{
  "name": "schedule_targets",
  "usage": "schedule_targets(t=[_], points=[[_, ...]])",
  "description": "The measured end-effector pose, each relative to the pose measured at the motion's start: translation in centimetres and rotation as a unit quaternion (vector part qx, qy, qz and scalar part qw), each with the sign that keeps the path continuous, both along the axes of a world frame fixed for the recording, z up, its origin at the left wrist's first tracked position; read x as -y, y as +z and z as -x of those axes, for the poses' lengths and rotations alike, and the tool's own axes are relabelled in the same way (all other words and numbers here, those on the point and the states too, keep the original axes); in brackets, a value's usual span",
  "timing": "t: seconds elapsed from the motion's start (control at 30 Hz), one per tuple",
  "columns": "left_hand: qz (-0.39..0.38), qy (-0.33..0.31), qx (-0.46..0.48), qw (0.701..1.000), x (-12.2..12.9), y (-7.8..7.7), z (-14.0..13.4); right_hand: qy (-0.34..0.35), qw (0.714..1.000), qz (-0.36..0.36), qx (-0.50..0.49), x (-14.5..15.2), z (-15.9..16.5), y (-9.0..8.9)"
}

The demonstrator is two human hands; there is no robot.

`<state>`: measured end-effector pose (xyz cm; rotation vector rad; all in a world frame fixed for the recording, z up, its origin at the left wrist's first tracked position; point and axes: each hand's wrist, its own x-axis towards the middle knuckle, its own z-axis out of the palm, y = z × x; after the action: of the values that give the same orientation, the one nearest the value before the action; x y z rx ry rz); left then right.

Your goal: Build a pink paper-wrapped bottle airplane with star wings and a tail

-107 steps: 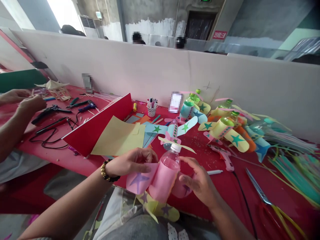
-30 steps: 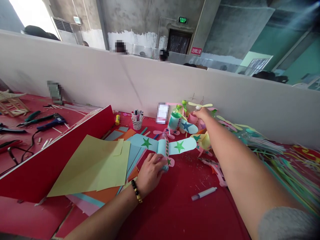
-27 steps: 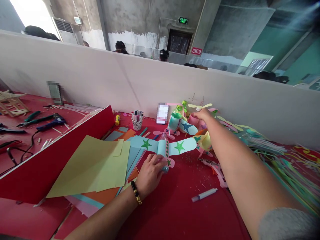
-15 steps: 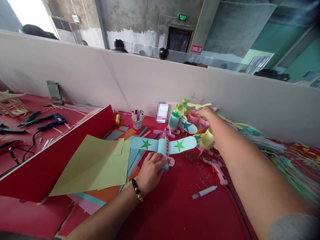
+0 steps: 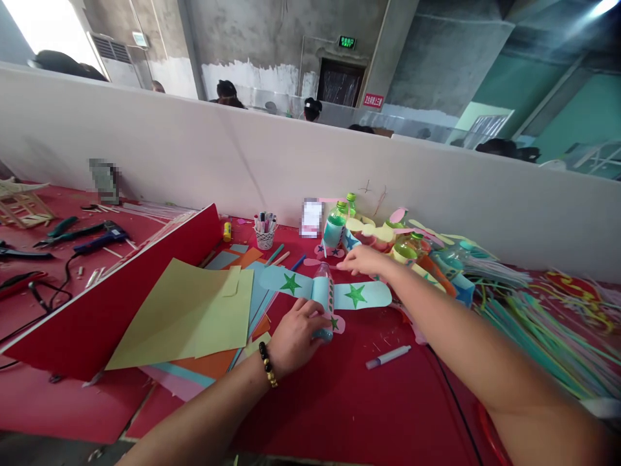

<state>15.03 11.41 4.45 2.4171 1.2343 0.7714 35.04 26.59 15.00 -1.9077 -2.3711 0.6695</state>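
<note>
Red table [image 5: 310,414]: spread beneath the work, with a white partition [image 5: 169,149] standing beyond the blue paper plane [image 5: 320,292].
Wooden frame [image 5: 29,210]: well apart from the plane, far to its left.
Blue glue gun [image 5: 99,239]: left of the plane, on the far side of the red divider [image 5: 145,278].
Yellow sheets [image 5: 194,317]: left of the plane, lying over orange, blue and pink paper.
Pen cup [image 5: 264,239]: upright beyond the plane and to its left, full of markers.
Left hand [image 5: 297,335]: the plane lies under its fingertips and to their right; fingers bent close over the tail end, holding it.
Plane wings: spread to both sides above the table, a green star on each; pink propeller [image 5: 313,262] at the nose.
Green-tinted bottle [image 5: 336,223]: upright, just beyond the plane's nose.
Right hand [image 5: 363,261]: the plane's nose is just left of its fingertips; fingers drawn narrow at the propeller's right blade, but pinched or merely touching, I cannot tell.
Loose marker [image 5: 388,357]: right of the plane, nearer the person.
Plastic strips [image 5: 524,343]: heaped far right of the plane.
</note>
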Motion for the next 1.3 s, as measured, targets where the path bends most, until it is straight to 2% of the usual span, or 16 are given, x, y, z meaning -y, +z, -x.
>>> schedule_targets(t=[0.13, 0.2, 0.3, 0.53, 0.8, 1.1, 1.2, 1.3], points=[[0.010, -0.033, 0.001, 0.999, 0.2, 0.4, 0.0, 0.005, 1.000, 0.029, 0.005, 0.5, 1.5, -4.3], [0.012, -0.039, 0.001, 0.999, 0.1, 0.6, 0.0, 0.005, 0.999, 0.026, 0.019, 0.3, 2.1, -5.6], [0.016, -0.038, 0.006, 0.999, 0.1, 0.8, 0.1, 0.011, 0.999, 0.007, 0.051, 0.2, 2.5, -6.5], [0.022, -0.050, 0.024, 0.998, 0.2, 1.4, 0.4, 0.022, 0.982, -0.114, 0.147, 0.6, 0.2, -6.0], [0.023, -0.054, 0.028, 0.998, 0.2, 1.5, 0.6, 0.100, 0.957, -0.115, 0.249, 1.6, -1.4, -6.9], [0.018, -0.049, 0.027, 0.998, 0.0, 1.2, 0.4, 0.112, 0.933, -0.178, 0.293, 2.2, -1.4, -8.0], [0.019, -0.052, 0.030, 0.998, -0.1, 1.2, 0.4, 0.110, 0.931, -0.193, 0.288, 2.4, -1.6, -7.6], [0.021, -0.051, 0.030, 0.998, 0.0, 1.2, 0.5, 0.111, 0.932, -0.215, 0.270, 2.4, -1.7, -6.2]])
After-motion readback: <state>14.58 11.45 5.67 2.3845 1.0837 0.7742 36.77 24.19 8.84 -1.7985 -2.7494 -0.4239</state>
